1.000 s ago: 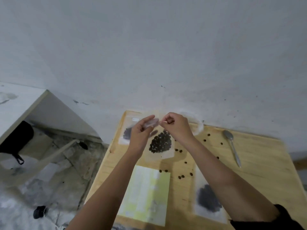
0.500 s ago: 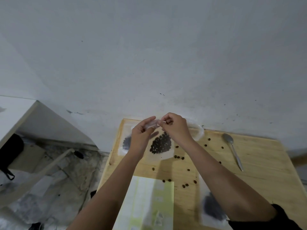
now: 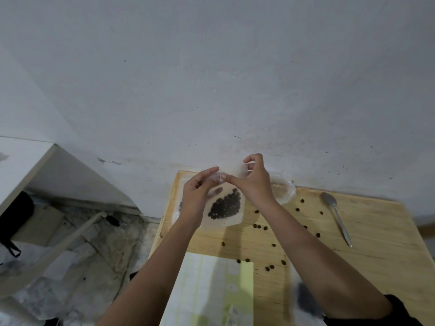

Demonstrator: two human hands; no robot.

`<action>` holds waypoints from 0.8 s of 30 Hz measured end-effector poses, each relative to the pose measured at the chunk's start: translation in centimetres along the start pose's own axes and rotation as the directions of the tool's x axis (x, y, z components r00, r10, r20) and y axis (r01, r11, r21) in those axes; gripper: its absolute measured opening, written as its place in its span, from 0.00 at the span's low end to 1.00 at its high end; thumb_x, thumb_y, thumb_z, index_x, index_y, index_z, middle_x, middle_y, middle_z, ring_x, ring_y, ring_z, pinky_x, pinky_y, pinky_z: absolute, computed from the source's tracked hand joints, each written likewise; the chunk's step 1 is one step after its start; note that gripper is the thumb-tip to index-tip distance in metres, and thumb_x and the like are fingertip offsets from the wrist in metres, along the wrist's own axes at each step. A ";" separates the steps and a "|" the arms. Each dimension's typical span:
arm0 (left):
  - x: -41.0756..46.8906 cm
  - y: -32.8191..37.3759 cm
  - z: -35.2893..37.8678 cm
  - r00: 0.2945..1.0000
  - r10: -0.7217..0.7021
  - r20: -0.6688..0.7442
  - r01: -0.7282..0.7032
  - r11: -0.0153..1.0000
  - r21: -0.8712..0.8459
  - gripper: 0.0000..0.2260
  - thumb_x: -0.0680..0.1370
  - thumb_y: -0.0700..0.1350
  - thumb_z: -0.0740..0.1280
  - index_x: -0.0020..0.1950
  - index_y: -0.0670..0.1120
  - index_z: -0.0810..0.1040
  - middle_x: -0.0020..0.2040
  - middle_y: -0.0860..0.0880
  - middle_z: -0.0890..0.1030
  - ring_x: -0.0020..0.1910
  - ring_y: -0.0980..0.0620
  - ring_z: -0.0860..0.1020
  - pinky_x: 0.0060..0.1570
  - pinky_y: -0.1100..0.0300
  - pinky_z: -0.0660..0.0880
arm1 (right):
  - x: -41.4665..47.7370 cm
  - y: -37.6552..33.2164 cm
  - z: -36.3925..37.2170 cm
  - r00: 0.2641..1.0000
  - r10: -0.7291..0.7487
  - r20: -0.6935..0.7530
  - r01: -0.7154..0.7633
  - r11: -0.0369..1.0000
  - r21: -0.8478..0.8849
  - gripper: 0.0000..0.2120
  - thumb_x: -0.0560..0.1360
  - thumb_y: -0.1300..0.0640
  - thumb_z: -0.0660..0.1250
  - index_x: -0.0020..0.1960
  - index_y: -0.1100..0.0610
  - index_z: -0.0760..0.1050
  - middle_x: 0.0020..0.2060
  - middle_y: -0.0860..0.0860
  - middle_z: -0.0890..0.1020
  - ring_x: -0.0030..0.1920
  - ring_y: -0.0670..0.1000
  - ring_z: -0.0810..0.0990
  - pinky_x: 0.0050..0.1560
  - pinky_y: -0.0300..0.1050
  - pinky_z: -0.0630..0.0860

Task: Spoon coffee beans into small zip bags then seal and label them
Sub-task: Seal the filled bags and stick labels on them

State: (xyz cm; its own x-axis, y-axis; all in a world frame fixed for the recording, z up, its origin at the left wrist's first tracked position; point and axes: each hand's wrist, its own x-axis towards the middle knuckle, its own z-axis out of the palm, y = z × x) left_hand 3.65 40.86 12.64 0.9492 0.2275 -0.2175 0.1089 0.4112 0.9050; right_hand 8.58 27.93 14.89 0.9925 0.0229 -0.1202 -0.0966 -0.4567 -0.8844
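A clear zip bag [image 3: 229, 214] with a dark heap of coffee beans hangs upright above the far left of the wooden table [image 3: 376, 231]. My left hand [image 3: 197, 196] pinches its top edge at the left. My right hand [image 3: 255, 182] pinches the same top edge, with its fingers spread further right along the strip. A second bag of beans [image 3: 179, 203] lies mostly hidden behind my left wrist. A third bag [image 3: 306, 300] lies under my right forearm. The metal spoon [image 3: 336, 217] lies at the right. A sheet of yellow-green labels [image 3: 211, 292] lies near me.
Loose coffee beans [image 3: 259, 227] are scattered over the middle of the table. A clear plastic container [image 3: 283, 191] sits against the grey wall behind my right hand. Left of the table the floor drops away, with rubble and a black bag [image 3: 14, 220].
My right hand has slid to the right along the bag's top edge and its fingers have spread. The view has tilted slightly. The left hand keeps its pinch.
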 end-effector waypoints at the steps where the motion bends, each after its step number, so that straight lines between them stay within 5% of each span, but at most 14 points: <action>1: 0.0 0.2 0.0 1.000 0.007 0.000 -0.007 1.000 0.003 0.10 0.77 0.35 0.65 0.57 0.39 0.79 0.45 0.48 0.84 0.50 0.47 0.82 0.46 0.59 0.79 | -0.1 -0.1 0.1 1.000 0.025 0.018 -0.026 0.998 0.065 0.30 0.63 0.49 0.79 0.55 0.51 0.63 0.52 0.53 0.74 0.52 0.50 0.74 0.41 0.35 0.68; 7: 0.4 0.9 -0.6 0.998 0.046 -0.040 -0.043 0.996 0.084 0.07 0.74 0.36 0.70 0.50 0.44 0.82 0.44 0.48 0.84 0.48 0.52 0.82 0.49 0.61 0.78 | -0.8 -0.7 0.9 0.999 0.017 0.051 -0.028 0.971 0.237 0.25 0.67 0.55 0.77 0.56 0.53 0.65 0.36 0.46 0.80 0.44 0.45 0.79 0.49 0.40 0.73; 11: 0.6 1.0 -1.1 0.996 0.052 -0.075 -0.042 0.992 0.122 0.09 0.71 0.37 0.73 0.50 0.45 0.82 0.42 0.51 0.83 0.42 0.58 0.81 0.44 0.66 0.77 | -0.6 -0.6 1.4 0.997 -0.004 0.078 -0.015 0.973 0.232 0.21 0.69 0.58 0.74 0.55 0.52 0.66 0.41 0.51 0.82 0.44 0.48 0.81 0.46 0.39 0.74; 19: 1.2 0.7 -2.3 0.996 0.041 -0.082 -0.032 0.993 0.113 0.10 0.72 0.32 0.70 0.51 0.42 0.82 0.45 0.45 0.82 0.42 0.55 0.81 0.45 0.65 0.78 | -0.4 -0.2 2.3 0.996 -0.048 0.077 0.035 0.986 0.162 0.16 0.74 0.65 0.66 0.55 0.49 0.65 0.44 0.60 0.82 0.39 0.53 0.82 0.33 0.31 0.72; 24: 1.5 0.6 -2.6 0.994 0.042 -0.103 -0.029 0.991 0.127 0.11 0.73 0.32 0.69 0.53 0.42 0.81 0.48 0.44 0.82 0.44 0.55 0.80 0.47 0.64 0.78 | -0.2 0.0 2.5 0.991 -0.044 0.128 0.021 0.985 0.170 0.25 0.70 0.60 0.73 0.59 0.47 0.65 0.49 0.55 0.80 0.42 0.51 0.82 0.42 0.38 0.77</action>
State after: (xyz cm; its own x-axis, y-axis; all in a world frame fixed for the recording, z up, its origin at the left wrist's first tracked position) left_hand 4.34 43.75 11.92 0.9173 0.3347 -0.2157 0.1180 0.2888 0.9501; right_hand 8.22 30.17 13.76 0.9780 0.1561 -0.1382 -0.0868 -0.2978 -0.9507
